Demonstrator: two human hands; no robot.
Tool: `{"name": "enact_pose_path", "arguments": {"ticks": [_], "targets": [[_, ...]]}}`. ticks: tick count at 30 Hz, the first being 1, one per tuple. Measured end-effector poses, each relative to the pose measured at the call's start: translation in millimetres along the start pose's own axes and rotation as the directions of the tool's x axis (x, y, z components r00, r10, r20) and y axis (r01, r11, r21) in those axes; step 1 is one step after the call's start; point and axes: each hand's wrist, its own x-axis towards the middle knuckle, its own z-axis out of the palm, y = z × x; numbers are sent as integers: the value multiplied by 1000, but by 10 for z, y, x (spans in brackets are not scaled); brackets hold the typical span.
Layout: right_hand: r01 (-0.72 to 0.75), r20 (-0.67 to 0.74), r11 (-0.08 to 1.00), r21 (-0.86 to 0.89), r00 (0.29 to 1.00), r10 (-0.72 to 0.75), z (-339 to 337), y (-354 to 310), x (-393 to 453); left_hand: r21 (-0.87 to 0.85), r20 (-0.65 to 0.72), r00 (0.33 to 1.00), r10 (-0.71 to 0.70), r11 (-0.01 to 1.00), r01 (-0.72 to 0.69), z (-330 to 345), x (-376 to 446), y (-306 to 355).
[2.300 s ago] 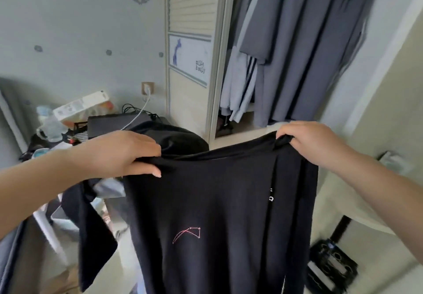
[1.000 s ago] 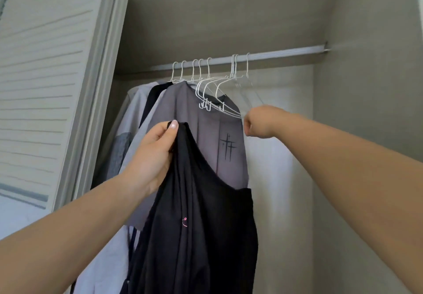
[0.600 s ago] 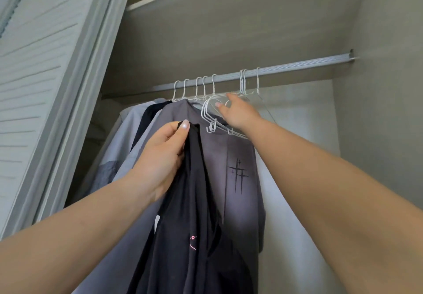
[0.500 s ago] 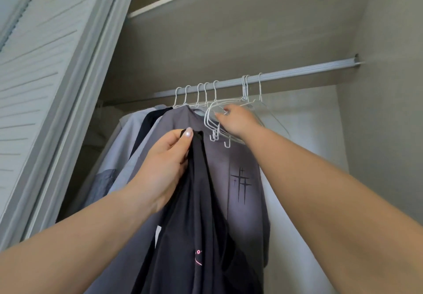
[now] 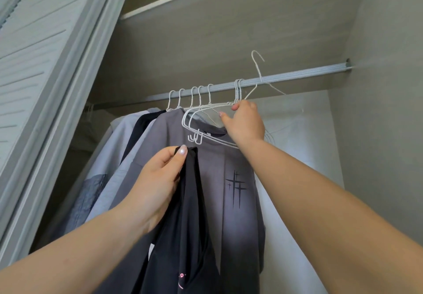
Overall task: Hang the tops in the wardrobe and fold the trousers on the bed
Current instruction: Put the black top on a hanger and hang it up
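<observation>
While the right hand [image 5: 246, 122] grips 1 lifted hanger [image 5: 259, 74], its lower wire hidden, the left hand [image 5: 158, 179] pinches the black top [image 5: 190, 236], hem cut off; the rail [image 5: 297, 74] runs bare rightward

Matt black cloth top [image 5: 190, 225], soft and limp. Thin white coated-wire hanger [image 5: 259, 74], smooth. Ribbed metal rail [image 5: 297, 74], dull silver sheen. Grey cloth T-shirt [image 5: 233, 202], matt, faded patches. Wardrobe panels [image 5: 229, 30] matt, faint wood grain.
</observation>
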Motion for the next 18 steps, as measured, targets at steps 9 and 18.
{"name": "enact_pose_path", "arguments": {"ticks": [9,18], "targets": [[-175,22,970,171,985,174,-289,-153,-657,8,47,991,-122,993,121,-117,-515,226],[-221,238,957,189,956,174,-1116,-405,-2102,285,-38,989,-145,947,150,-375,-1349,311]]}}
